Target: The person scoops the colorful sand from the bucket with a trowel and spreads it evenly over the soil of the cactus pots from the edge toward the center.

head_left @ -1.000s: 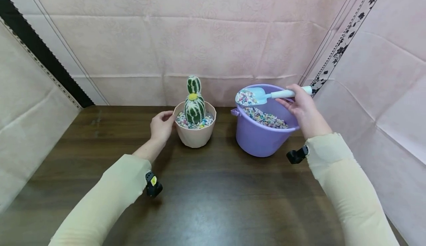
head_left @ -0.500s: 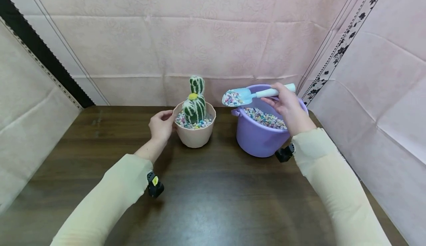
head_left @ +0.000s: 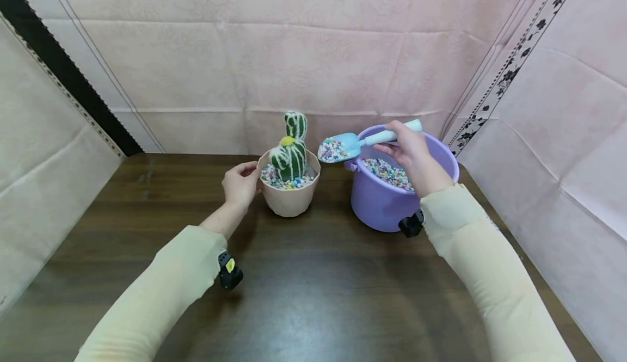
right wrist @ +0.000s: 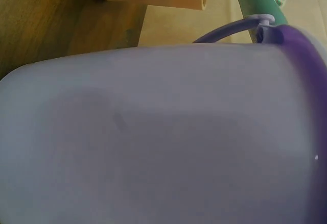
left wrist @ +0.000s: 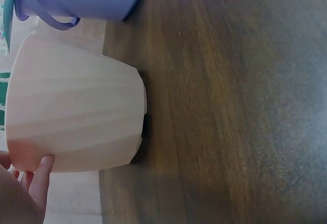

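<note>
At its left rim, my left hand [head_left: 240,185] pinches a beige flower pot [head_left: 289,203]; the left wrist view shows fingers against the pot's outer wall [left wrist: 76,101]. A green-and-white cactus [head_left: 289,160] with a yellow flower leans right in the pot, amid colourful pebbles [head_left: 290,183]. My right hand [head_left: 410,152] grips the handle of a light blue hand trowel [head_left: 349,144] above a purple bucket [head_left: 377,204]. Pebbles lie on the trowel's blade, whose tip hovers near the pot's right rim. The bucket's wall [right wrist: 168,132] covers most of the right wrist view, and my right hand is out of sight there.
More pebbles [head_left: 389,174] lie in the bucket, which stands right of the pot. Both stand on a dark wooden table [head_left: 303,291]. A pale cloth backdrop [head_left: 313,62] rises behind the table and along both sides.
My right hand has carried the loaded trowel leftwards from over the bucket towards the pot. The cactus has tilted to the right. My left hand has kept its hold on the rim.
</note>
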`<state>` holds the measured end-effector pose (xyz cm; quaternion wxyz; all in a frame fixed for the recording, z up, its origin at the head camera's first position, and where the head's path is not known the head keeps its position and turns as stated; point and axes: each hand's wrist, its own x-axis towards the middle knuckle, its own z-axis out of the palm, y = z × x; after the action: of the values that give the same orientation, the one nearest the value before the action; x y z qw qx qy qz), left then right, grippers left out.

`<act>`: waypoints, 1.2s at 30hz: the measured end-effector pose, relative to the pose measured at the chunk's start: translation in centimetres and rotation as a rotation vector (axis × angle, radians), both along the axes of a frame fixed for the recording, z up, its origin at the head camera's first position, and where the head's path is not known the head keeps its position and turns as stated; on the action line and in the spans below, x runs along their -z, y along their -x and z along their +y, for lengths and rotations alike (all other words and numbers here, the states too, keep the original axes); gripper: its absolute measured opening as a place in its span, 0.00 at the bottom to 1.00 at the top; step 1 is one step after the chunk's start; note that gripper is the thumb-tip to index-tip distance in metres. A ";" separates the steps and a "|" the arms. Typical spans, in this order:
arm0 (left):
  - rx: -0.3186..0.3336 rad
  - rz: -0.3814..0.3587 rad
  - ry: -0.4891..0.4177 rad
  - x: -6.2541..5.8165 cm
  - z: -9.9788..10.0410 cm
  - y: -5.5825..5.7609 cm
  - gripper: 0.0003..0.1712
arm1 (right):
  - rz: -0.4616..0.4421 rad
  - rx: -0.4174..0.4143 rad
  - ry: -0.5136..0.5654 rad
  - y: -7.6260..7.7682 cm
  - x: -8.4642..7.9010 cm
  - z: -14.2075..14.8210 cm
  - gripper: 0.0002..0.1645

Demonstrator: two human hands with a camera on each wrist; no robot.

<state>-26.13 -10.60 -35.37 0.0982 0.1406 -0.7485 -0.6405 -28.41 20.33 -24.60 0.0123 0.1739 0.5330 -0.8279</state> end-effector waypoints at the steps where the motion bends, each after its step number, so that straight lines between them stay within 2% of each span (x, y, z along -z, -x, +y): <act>1: 0.001 -0.001 0.001 0.0 0.0 0.0 0.16 | 0.000 -0.001 -0.007 0.0 0.0 -0.1 0.03; 17: 0.028 -0.018 0.026 0.0 0.0 -0.1 0.17 | 0.024 0.011 -0.170 1.1 0.4 -2.7 0.02; 26: 0.027 -0.005 0.042 0.1 -0.1 0.0 0.17 | 0.008 0.031 -0.265 1.3 0.4 -3.5 0.08; 36: 0.032 -0.007 0.043 -0.1 -0.1 -0.2 0.17 | 0.089 0.024 -0.353 1.4 0.0 -4.4 0.10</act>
<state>-25.92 -10.66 -35.25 0.0883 0.1287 -0.7645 -0.6254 -29.81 15.94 -24.56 -0.0520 0.1431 0.6680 -0.7284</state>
